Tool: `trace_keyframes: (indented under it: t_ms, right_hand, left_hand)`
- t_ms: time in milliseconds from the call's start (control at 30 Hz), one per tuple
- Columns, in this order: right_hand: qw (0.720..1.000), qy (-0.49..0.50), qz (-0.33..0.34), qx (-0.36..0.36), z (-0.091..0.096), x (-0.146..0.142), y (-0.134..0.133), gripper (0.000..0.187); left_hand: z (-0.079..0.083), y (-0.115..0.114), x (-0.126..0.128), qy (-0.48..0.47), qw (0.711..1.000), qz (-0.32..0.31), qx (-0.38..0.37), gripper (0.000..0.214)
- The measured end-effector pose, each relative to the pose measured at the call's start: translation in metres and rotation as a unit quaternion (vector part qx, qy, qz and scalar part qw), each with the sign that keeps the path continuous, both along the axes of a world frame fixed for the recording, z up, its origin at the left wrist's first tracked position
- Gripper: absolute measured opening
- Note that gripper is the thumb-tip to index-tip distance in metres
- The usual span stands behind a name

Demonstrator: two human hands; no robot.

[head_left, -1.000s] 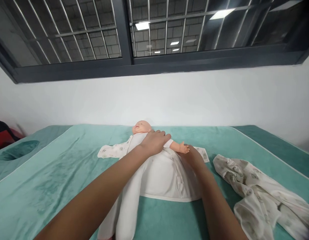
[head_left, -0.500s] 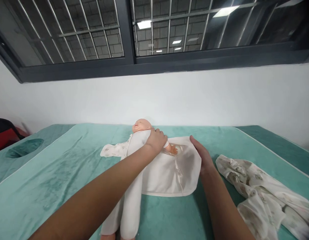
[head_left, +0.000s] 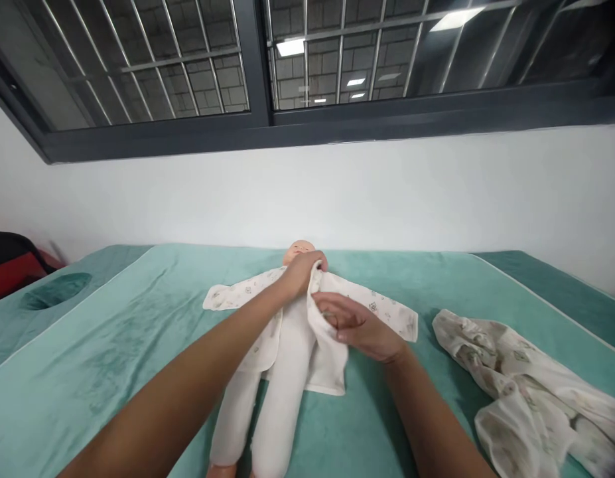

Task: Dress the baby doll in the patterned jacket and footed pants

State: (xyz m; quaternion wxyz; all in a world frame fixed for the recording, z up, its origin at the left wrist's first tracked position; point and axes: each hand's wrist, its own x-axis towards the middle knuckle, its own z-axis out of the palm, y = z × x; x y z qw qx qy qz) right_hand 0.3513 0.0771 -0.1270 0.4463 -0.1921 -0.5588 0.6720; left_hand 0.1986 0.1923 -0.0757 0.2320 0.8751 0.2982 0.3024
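A baby doll point(head_left: 298, 249) lies face up with its legs toward me, in white leggings point(head_left: 282, 405). Around its upper body is a white printed baby shirt point(head_left: 394, 312), the front open and both sleeves spread sideways. My left hand point(head_left: 307, 271) is closed on the shirt's edge near the doll's neck and partly covers the head. Lower on the same side, my right hand point(head_left: 359, 323) has curled fingers on the raised front flap; its fingertips are partly hidden by the cloth. The doll's own hands do not show.
A green padded bed cover point(head_left: 138, 318) spreads under everything, with a face hole point(head_left: 58, 291) at left. A crumpled printed garment point(head_left: 526, 385) lies at right. A red and black object point(head_left: 13, 269) stands at far left. Behind are a white wall point(head_left: 237, 199) and a barred window.
The doll has turned from its side onto its back. Its right-hand sleeve now lies spread outward, and my right hand has moved left onto the shirt's front flap.
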Motion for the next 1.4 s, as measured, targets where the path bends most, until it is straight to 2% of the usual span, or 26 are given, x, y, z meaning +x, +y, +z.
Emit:
trace_keyframes:
  t_ms: [100, 167, 233, 333, 400, 467, 567, 633, 767, 900, 1033, 1133, 1233, 1400]
  right_hand:
    - [0.993, -0.026, 0.112, 0.029, -0.001, -0.01, -0.001, 0.058]
    - [0.993, -0.034, 0.111, 0.036, -0.001, -0.012, -0.001, 0.054]
    - [0.997, -0.045, 0.055, 0.033, 0.0, -0.012, 0.0, 0.046]
    - [0.993, -0.084, -0.087, 0.012, 0.0, -0.008, 0.004, 0.029]
    - [0.972, -0.131, -0.195, -0.011, -0.002, -0.003, 0.01, 0.035]
    - [0.936, -0.216, -0.275, -0.039, -0.008, 0.001, 0.015, 0.05]
    - [0.873, -0.373, -0.307, -0.069, -0.019, 0.002, 0.02, 0.061]
    - [0.849, -0.425, -0.312, -0.043, -0.025, -0.001, 0.021, 0.06]
    - [0.825, -0.437, -0.353, 0.063, -0.024, -0.011, 0.02, 0.05]
    - [0.827, -0.405, -0.383, 0.079, -0.018, -0.015, 0.018, 0.038]
    - [0.841, -0.365, -0.392, 0.08, -0.019, -0.016, 0.019, 0.035]
    - [0.837, -0.371, -0.397, 0.066, -0.022, -0.016, 0.019, 0.036]
    - [0.836, -0.384, -0.389, 0.056, -0.024, -0.016, 0.019, 0.041]
    - [0.855, -0.378, -0.353, 0.043, -0.022, -0.016, 0.017, 0.046]
  left_hand:
    - [0.002, 0.008, -0.03, -0.019, 0.996, 0.088, -0.005, 0.01]
    - [-0.002, 0.008, -0.047, -0.024, 0.988, 0.155, -0.007, 0.009]
    - [-0.01, 0.001, -0.062, -0.027, 0.978, 0.207, -0.001, 0.009]
    - [-0.028, -0.015, -0.089, -0.036, 0.962, 0.272, -0.01, 0.007]
    - [-0.044, -0.027, -0.108, -0.052, 0.95, 0.3, -0.069, 0.014]
    - [-0.059, -0.038, -0.125, -0.084, 0.939, 0.298, -0.152, 0.026]
    - [-0.075, -0.05, -0.138, -0.117, 0.929, 0.266, -0.229, 0.036]
    - [-0.079, -0.055, -0.136, -0.139, 0.919, 0.261, -0.259, 0.037]
    - [-0.075, -0.06, -0.118, -0.195, 0.887, 0.272, -0.319, 0.039]
    - [-0.076, -0.057, -0.108, -0.199, 0.884, 0.262, -0.332, 0.045]
    - [-0.085, -0.05, -0.114, -0.21, 0.888, 0.252, -0.323, 0.043]
    - [-0.091, -0.048, -0.12, -0.214, 0.893, 0.227, -0.325, 0.041]
    - [-0.096, -0.048, -0.122, -0.235, 0.884, 0.215, -0.343, 0.039]
    - [-0.1, -0.048, -0.125, -0.296, 0.856, 0.176, -0.386, 0.036]
